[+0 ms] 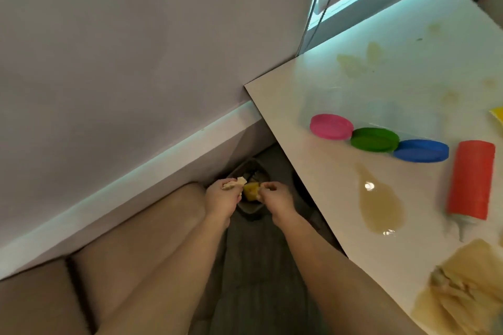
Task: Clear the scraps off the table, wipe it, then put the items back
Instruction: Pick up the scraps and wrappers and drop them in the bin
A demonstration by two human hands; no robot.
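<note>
Scraps: two pieces in hand, both held off the table and above a dark bin (pixel 252 213) on the floor by the table's near-left corner.
- Left hand (pixel 220 200): fingers curled round a pale, crumpled scrap (pixel 233 184).
- Right hand (pixel 275 198): fingers curled, pinching a yellow scrap (pixel 251 191) at its right edge. The two scraps sit just beside each other between the hands.
- Bin contents: some debris shows behind the hands, too blurred to identify.

Table (pixel 285 122), white top, right side of view:
- Pink lid (pixel 331 126), green lid (pixel 375 140) and blue lid (pixel 421 150) lie flat in a row, each touching or overlapping the next.
- Red bottle (pixel 472 179) lies on its side just right of the blue lid, white nozzle pointing to the near edge.
- Brown puddle (pixel 379 205) lies between the lids and the near edge, left of the bottle.
- Pale yellow heap (pixel 468 291), fibrous, sits at the near right; cloth or peelings, cannot tell.
- Faint yellowish smears (pixel 359 60) mark the far part of the top.
- Yellow item (pixel 497 115) is cut off at the right edge.

Beige cushion (pixel 114 247) lies left of the forearms, against the wall.
</note>
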